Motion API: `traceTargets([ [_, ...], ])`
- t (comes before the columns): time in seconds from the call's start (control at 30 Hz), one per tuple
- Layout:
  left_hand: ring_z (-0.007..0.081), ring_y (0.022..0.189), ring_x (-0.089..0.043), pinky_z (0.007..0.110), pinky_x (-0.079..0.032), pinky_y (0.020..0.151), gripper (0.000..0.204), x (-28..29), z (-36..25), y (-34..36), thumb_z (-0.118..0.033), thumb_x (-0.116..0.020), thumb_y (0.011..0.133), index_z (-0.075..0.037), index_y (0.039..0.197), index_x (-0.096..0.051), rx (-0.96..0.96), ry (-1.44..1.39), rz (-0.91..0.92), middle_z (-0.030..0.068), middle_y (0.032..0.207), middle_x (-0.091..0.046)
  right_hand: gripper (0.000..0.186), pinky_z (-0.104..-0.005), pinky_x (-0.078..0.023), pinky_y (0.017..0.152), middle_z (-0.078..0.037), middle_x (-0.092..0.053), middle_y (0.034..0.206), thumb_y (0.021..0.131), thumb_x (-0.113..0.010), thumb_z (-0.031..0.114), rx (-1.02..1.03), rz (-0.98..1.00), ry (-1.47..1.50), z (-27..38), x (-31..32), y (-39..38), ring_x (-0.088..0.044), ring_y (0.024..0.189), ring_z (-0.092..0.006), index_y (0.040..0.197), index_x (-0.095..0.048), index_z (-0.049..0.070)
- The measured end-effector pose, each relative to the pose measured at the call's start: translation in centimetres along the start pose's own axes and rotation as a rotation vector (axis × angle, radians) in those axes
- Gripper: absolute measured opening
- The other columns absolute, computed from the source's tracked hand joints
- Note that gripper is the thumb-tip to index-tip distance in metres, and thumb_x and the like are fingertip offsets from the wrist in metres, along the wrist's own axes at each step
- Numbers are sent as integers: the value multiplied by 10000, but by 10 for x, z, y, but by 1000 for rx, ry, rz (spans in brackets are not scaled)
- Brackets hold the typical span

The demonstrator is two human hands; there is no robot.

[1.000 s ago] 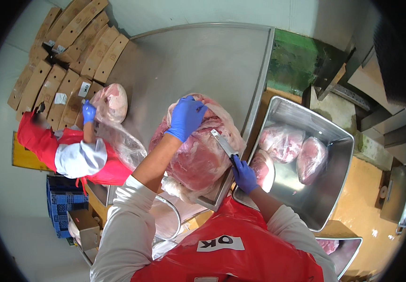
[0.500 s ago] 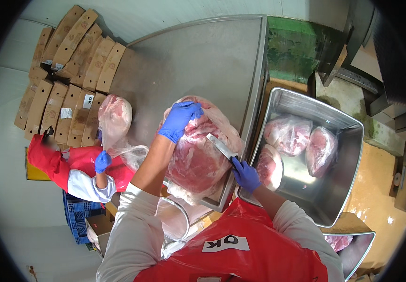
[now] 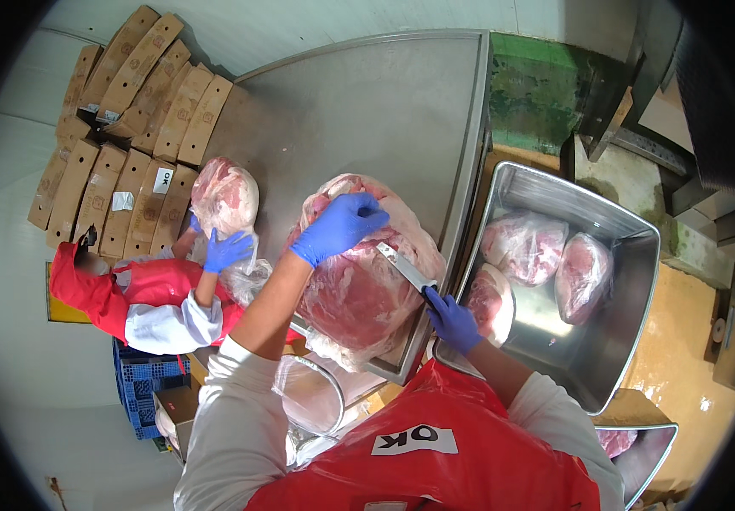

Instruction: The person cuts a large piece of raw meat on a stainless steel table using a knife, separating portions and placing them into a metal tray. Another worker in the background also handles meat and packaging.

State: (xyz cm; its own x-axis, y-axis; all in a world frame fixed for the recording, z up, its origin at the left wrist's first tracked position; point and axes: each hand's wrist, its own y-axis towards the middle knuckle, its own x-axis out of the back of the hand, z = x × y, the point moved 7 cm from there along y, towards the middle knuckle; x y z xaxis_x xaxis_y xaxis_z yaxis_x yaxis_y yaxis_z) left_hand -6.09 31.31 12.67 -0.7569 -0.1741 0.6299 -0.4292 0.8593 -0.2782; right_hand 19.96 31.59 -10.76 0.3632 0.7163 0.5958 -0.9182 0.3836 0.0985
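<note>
A large raw cut of meat (image 3: 355, 294), pink with white fat, lies on the steel table with clear plastic film around its lower edge. My left hand (image 3: 342, 228), in a blue glove, presses on its upper part with the fingers curled in against the flesh; the fingertips are partly hidden. In my blue-gloved right hand (image 3: 453, 322), closed on the dark handle, is a knife (image 3: 403, 266). Its blade lies over the right side of the meat, tip pointing up and left toward my left hand.
A steel bin (image 3: 585, 375) right of the table (image 3: 367, 94) holds three pieces of meat. At left, a co-worker in a red apron (image 3: 163, 285) handles another film-covered cut (image 3: 224, 196). Cardboard boxes (image 3: 129, 200) are stacked behind. A second bin (image 3: 653, 456) stands at lower right.
My left hand has shifted slightly right on the meat, fingers curled more. The knife has barely moved. The co-worker's hand has opened and moved up and right onto the bagged cut, which sits further right.
</note>
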Motion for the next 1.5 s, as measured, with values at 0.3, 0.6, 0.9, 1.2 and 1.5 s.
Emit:
traceTargets([
  [0.3, 365, 1128, -710, 393, -539, 1019, 636, 8, 1, 56, -517, -803, 900, -80, 1355, -721, -285, 869, -220, 199, 1267, -728, 619, -514, -537, 644, -169, -634, 864, 993, -697, 267, -121, 46, 75, 47, 100, -43, -660, 695, -382, 1585, -514, 280],
  [0.6, 273, 1379, -601, 363, -453, 1159, 760, 82, 72, 75, -548, -731, 989, 33, 1462, -607, 143, -60, -255, 195, 1465, -649, 544, -510, -556, 738, -194, -667, 892, 997, -682, 268, -239, -3, 250, 62, 165, -29, -686, 792, -411, 1528, -578, 215],
  [0.9, 366, 1469, -513, 412, -375, 1225, 1171, 83, 221, -2, -867, -498, 925, 105, 1575, -428, 459, 21, -303, 303, 1550, -539, 458, -506, -584, 747, -227, -725, 904, 975, -683, 247, 34, 235, -110, 81, 248, 70, -720, 828, -427, 1426, -672, 174],
  [1.2, 274, 1295, -611, 388, -508, 1071, 959, 77, 221, -11, -764, -535, 987, -8, 1575, -479, 579, -73, -177, 220, 1445, -623, 366, -409, -582, 807, -208, -759, 1001, 974, -694, 184, -71, 699, -122, 135, 277, 182, -727, 846, -356, 1335, -744, 147],
  [1.5, 309, 1330, -636, 388, -450, 1136, 808, 70, 249, -12, -687, -564, 1020, -48, 1514, -547, 430, -129, -280, 207, 1408, -677, 368, -459, -576, 682, -215, -739, 845, 1007, -680, 231, -242, 602, -59, 138, 258, 169, -728, 693, -398, 1364, -720, 153],
])
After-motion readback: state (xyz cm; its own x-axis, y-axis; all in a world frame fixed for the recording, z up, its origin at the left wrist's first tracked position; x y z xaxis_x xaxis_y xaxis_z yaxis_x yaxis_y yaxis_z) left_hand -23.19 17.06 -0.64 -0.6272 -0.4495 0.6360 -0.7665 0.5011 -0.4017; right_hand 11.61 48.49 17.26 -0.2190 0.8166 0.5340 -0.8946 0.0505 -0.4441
